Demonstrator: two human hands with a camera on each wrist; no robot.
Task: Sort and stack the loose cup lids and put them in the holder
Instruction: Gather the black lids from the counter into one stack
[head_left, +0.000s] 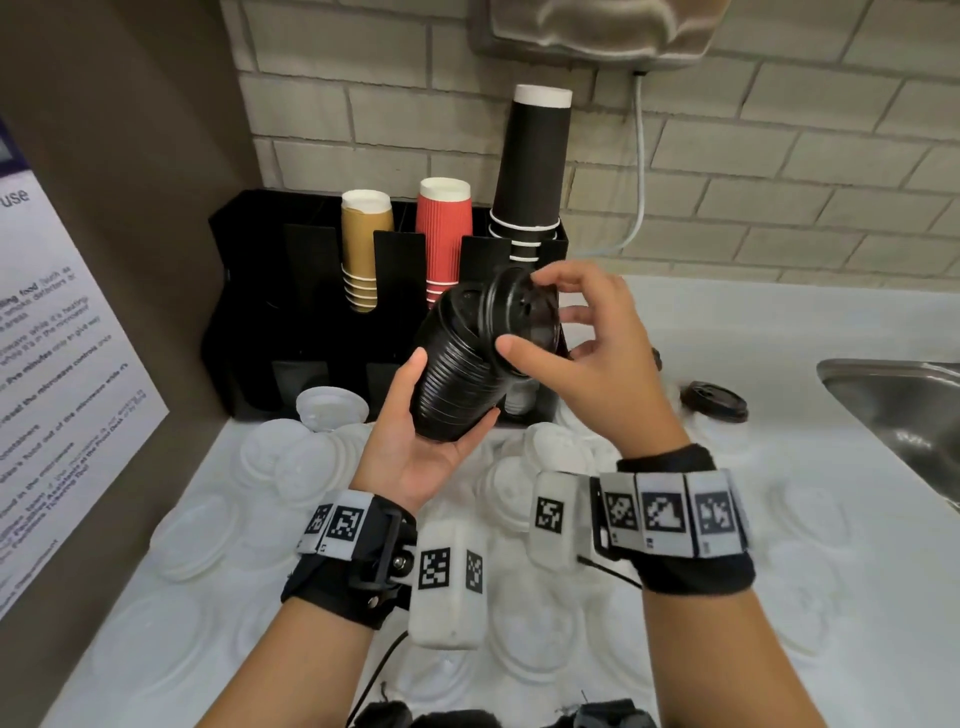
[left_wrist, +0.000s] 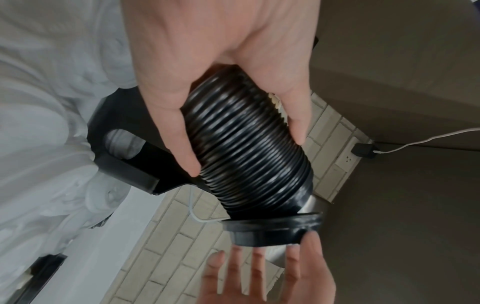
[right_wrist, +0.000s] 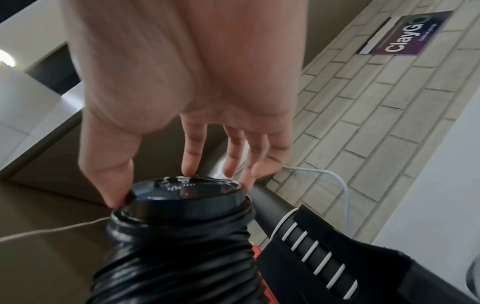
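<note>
Above the counter (head_left: 675, 332), in front of the holder (head_left: 249, 291), I have my left hand (head_left: 415, 457) wrapped around the stack of black lids (head_left: 457, 374), thumb on 1 side, fingers on the other. My right hand (head_left: 592, 358) pinches 1 black lid (head_left: 524, 317) by its rim, sitting tilted on the stack's top end. I judge this the stacking step; next I must square that lid and press it home. 1 more black lid (head_left: 714, 400) lies by the sink (head_left: 893, 405); white lids (head_left: 291, 462) cover the counter below.
</note>
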